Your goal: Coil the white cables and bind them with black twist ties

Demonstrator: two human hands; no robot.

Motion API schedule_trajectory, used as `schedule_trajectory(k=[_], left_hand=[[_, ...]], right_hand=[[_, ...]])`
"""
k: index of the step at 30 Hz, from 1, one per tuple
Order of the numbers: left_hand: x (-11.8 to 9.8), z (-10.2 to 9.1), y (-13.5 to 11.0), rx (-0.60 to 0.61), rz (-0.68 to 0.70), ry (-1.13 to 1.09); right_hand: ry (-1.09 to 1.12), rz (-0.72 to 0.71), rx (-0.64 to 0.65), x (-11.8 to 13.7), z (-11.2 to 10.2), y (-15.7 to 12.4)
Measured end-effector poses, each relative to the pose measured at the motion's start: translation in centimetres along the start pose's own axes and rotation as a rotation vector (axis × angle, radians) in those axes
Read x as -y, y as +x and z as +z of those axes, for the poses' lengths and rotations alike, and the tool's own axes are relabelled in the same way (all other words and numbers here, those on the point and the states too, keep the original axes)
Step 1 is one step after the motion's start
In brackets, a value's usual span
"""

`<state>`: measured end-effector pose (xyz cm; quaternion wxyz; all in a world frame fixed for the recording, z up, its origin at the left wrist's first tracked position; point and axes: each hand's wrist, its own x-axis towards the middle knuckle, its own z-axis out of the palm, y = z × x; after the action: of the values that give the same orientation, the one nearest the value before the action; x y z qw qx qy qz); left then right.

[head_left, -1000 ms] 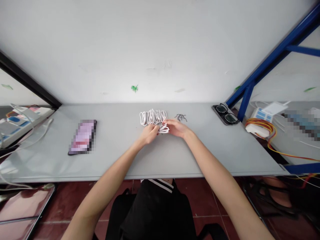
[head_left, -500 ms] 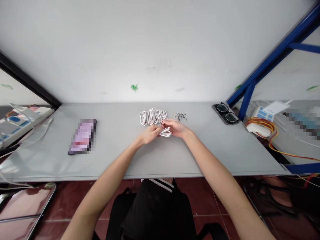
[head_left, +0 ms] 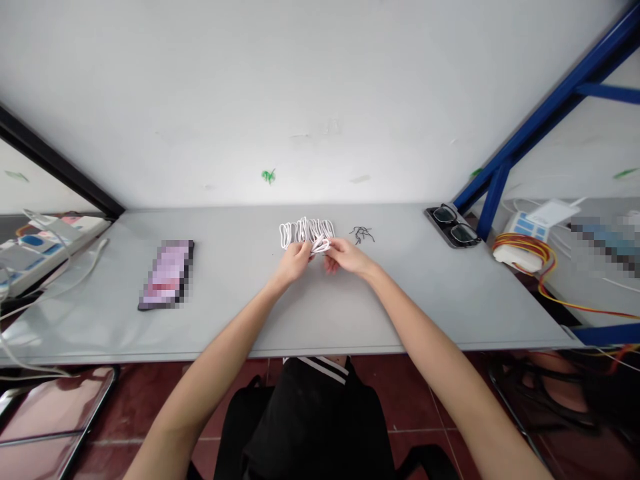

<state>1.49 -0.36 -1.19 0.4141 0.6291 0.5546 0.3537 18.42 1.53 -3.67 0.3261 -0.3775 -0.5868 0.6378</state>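
Two-handed handling of a white cable, seen from a head-worn camera. The left hand (head_left: 295, 261) is being closed around one side of a white cable loop (head_left: 321, 245), while the other side is being pinched by the fingertips of the right hand (head_left: 347, 257). Whether a black tie is also being gripped cannot be told at this size. The held loop is being kept against the near side of a row of coiled white cables (head_left: 305, 233), which are lying side by side on a grey desk (head_left: 400, 300). No ties can be made out on these coils, and their exact count is hidden by crowding. A small, loose scatter of thin black wire ties (head_left: 361, 234) is lying just beyond the right hand, apart from the row. Farther out on the desk, a pixelated smartphone (head_left: 167, 275) is lying to the left and a pair of black-framed glasses (head_left: 453, 225) is resting at the far right corner. Red-and-yellow wires (head_left: 520, 250) are being shown beyond the desk at right.
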Motion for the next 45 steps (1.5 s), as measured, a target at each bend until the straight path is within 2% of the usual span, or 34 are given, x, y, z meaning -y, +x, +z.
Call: schedule_trajectory(k=[3, 6, 10, 13, 16, 20, 22, 29, 35, 41, 45], left_hand=[[0.3, 0.0, 0.1, -0.090, 0.041, 0.091], [0.2, 0.1, -0.2, -0.191, 0.072, 0.182], [-0.3, 0.3, -0.5, -0.203, 0.078, 0.220], [-0.3, 0.4, -0.5, -0.191, 0.070, 0.228], [-0.1, 0.4, -0.4, -0.195, 0.066, 0.228], [0.0, 0.3, -0.4, -0.201, 0.053, 0.236], [-0.1, 0.3, -0.4, -0.213, 0.049, 0.237], [-0.5, 0.2, -0.6, -0.246, 0.079, 0.266], [-0.3, 0.4, -0.7, -0.228, 0.094, 0.221], [0.2, 0.8, -0.3, -0.159, 0.067, -0.015], [0.3, 1.2, -0.1, -0.048, -0.157, -0.340]], right_hand=[[-0.011, 0.003, 0.031, 0.0, 1.2, -0.1], [0.181, -0.005, -0.036, 0.2, 2.1, -0.1], [0.465, 0.059, -0.169, 0.4, 2.5, 0.1], [0.537, 0.088, -0.206, 0.1, 2.4, 0.2], [0.455, 0.047, -0.207, -0.1, 2.3, 0.1], [0.118, -0.066, -0.186, 0.6, 2.0, -0.5], [0.019, -0.096, -0.150, 1.2, 1.9, -0.9], [0.178, -0.023, -0.071, 1.8, 1.9, -1.2], [0.004, -0.064, -0.086, 1.0, 1.8, -1.0], [-0.037, -0.081, 0.009, 1.1, 2.3, -1.1], [-0.259, -0.160, 0.032, 1.6, 2.2, -1.1]])
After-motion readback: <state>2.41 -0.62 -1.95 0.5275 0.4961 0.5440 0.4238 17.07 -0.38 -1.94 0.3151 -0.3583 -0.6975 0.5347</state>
